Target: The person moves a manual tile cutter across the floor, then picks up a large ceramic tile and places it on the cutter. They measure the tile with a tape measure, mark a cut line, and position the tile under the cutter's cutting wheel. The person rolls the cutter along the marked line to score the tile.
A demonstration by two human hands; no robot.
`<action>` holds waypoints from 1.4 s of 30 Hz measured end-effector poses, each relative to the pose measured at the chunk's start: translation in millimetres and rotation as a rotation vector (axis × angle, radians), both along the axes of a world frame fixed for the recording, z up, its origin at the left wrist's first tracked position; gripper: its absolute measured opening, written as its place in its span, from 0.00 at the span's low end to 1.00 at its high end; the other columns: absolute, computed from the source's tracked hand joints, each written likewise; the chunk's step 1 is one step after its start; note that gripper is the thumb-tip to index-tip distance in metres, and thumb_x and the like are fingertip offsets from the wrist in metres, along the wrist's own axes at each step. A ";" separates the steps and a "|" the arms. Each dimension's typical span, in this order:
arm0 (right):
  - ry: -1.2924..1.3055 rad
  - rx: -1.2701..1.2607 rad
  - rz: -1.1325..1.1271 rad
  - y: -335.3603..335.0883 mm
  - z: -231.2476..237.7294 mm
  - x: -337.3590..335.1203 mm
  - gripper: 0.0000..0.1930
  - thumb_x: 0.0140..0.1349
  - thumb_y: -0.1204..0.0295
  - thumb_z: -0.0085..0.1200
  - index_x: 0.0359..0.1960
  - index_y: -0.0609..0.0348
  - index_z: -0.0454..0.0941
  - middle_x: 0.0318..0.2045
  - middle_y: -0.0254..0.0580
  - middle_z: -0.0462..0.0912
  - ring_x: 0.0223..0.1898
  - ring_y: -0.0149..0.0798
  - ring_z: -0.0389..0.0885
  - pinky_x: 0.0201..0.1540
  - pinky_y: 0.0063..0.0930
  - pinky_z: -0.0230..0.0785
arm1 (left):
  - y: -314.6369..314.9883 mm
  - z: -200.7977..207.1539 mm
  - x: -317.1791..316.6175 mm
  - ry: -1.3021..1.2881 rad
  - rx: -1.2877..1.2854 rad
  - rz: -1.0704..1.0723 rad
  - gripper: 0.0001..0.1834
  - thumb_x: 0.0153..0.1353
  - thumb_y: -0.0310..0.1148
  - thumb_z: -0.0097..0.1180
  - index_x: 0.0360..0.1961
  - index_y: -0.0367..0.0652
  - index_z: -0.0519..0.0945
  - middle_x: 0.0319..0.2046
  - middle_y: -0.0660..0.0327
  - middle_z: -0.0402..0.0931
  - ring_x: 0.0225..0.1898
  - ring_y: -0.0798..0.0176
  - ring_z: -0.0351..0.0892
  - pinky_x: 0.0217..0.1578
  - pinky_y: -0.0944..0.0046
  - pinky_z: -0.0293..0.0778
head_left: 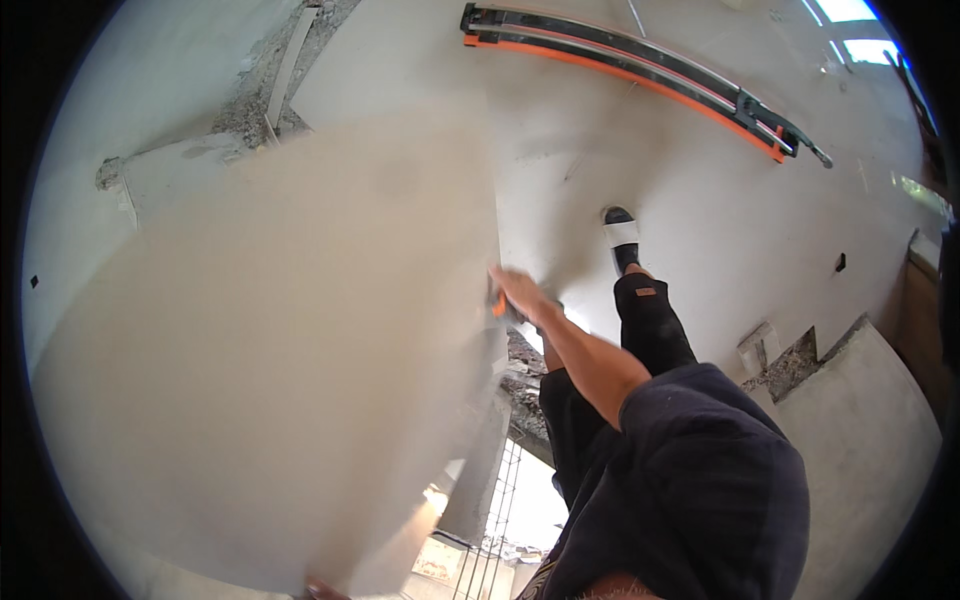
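A large pale beige slab (pixel 270 360) fills the left and middle of the view, blurred and close to the camera. My right hand (pixel 517 292) reaches forward and grips its right edge, with a small orange and black object (pixel 497 303) under the fingers. Only a sliver of my left hand (pixel 322 591) shows, at the slab's lower edge by the bottom of the picture. It seems to hold the slab from below. My dark trouser leg and a foot in a black and white sandal (pixel 621 238) stand just right of the slab.
A long orange and black rail tool (pixel 640 70) lies on the light floor at the top. Rubble (pixel 255 95) lies at the upper left and a broken gap (pixel 790 365) at the right. Wire mesh (pixel 495 520) and debris show below the slab.
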State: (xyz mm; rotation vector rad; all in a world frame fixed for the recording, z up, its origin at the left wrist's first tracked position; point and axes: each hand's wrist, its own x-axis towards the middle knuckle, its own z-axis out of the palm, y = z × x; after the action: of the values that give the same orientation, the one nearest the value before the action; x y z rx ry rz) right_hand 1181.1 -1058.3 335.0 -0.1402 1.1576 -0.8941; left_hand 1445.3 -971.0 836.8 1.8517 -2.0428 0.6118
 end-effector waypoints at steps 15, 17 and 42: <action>1.179 -0.350 -0.258 -129.9 106.3 -417.2 0.36 0.56 0.52 0.57 0.56 0.72 0.66 0.21 0.47 0.82 0.30 0.44 0.83 0.48 0.41 0.70 | -179.4 -367.0 -147.4 1.347 0.074 0.414 0.39 0.60 0.59 0.49 0.63 0.42 0.64 0.64 0.51 0.58 0.62 0.51 0.60 0.60 0.53 0.60; 1.192 -0.404 -0.269 -132.5 73.4 -430.5 0.33 0.57 0.52 0.56 0.51 0.75 0.68 0.19 0.47 0.81 0.29 0.43 0.82 0.44 0.38 0.71 | -175.3 -434.9 -173.9 1.535 0.091 0.433 0.38 0.60 0.57 0.48 0.63 0.39 0.64 0.63 0.52 0.58 0.63 0.51 0.59 0.61 0.52 0.58; 1.334 -0.162 0.427 -123.6 -389.1 -422.6 0.20 0.54 0.51 0.47 0.27 0.51 0.84 0.23 0.32 0.84 0.43 0.43 0.80 0.48 0.36 0.67 | -37.7 -956.0 -211.1 1.800 0.063 0.899 0.47 0.60 0.65 0.33 0.62 0.28 0.59 0.61 0.40 0.59 0.60 0.46 0.64 0.56 0.50 0.63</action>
State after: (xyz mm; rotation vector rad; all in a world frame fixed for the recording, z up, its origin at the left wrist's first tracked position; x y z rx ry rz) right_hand 758.5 -1182.0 -54.1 -1.2049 2.1441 -0.4348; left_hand 1234.2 -1008.7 -119.2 1.8685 -0.0572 -0.7992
